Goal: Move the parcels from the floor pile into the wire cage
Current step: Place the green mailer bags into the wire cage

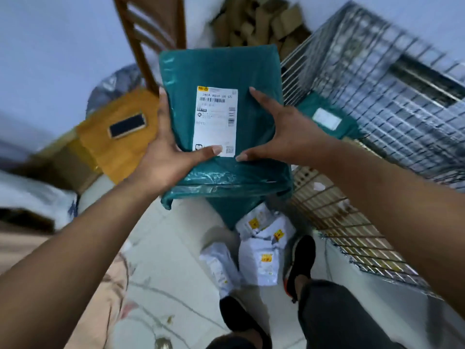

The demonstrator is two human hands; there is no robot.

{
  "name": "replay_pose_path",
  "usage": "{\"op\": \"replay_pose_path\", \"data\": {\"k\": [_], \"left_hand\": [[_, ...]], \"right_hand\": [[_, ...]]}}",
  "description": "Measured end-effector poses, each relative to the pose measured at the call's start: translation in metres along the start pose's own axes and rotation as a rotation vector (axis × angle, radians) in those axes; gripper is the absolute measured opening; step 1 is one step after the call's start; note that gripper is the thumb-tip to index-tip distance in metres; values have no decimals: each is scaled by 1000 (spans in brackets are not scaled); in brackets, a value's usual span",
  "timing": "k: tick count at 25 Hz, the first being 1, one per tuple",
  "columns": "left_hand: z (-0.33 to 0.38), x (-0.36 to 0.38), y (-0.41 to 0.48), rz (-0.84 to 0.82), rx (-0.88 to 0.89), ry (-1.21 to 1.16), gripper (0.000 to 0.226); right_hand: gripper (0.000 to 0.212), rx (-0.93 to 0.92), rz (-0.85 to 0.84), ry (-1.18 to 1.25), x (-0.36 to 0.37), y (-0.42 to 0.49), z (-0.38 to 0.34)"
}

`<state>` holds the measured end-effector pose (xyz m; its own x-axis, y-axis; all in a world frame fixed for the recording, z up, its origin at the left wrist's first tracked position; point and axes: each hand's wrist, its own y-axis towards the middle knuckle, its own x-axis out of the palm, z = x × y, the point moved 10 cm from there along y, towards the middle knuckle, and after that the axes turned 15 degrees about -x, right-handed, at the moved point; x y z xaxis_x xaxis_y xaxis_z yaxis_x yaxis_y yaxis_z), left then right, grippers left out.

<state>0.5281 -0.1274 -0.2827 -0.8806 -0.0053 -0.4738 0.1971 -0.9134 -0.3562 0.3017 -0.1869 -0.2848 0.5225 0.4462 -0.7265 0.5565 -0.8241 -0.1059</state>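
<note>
Pale floor [176, 248] is seen below, with white parcels [259, 260] lying on it near the feet. On the left hand [166, 157] the thumb is laid flat on the front of the teal parcel [221, 71], and the fingers [162, 93] are passed behind its left edge, so the edge is pinched between them. On the right hand [276, 137] the thumb and forefinger are spread wide on the front; the other fingers are hidden, it seems behind the right edge. The parcel is held upright in the air, its white label [216, 122] turned to the camera, just beside the wire cage [377, 96] and not yet inside it. A second teal parcel [327, 119] seems to lie within the cage. The bag is judged soft and light, with a smooth film that can slip; it is best taken by both side edges. A yellow box [120, 137] and a wooden chair [151, 28] are seen behind.
</note>
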Motion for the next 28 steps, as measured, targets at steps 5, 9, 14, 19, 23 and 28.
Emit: {"op": "replay_pose_path", "data": {"k": [5, 9, 14, 19, 23, 28], "left_hand": [[138, 109, 59, -174, 207, 218, 130], [201, 242, 107, -272, 321, 348, 129], [195, 377, 159, -399, 295, 432, 142], [128, 456, 223, -481, 110, 559, 157], [72, 466, 277, -431, 33, 729, 155], [-8, 462, 323, -508, -16, 840, 153]], "right_hand": [[134, 72, 162, -5, -132, -40, 88], [133, 232, 307, -45, -192, -86, 200], [124, 418, 363, 28, -175, -122, 316], [124, 535, 353, 209, -96, -120, 405], [123, 556, 341, 324, -21, -82, 449], [128, 550, 300, 439, 69, -23, 476]]}}
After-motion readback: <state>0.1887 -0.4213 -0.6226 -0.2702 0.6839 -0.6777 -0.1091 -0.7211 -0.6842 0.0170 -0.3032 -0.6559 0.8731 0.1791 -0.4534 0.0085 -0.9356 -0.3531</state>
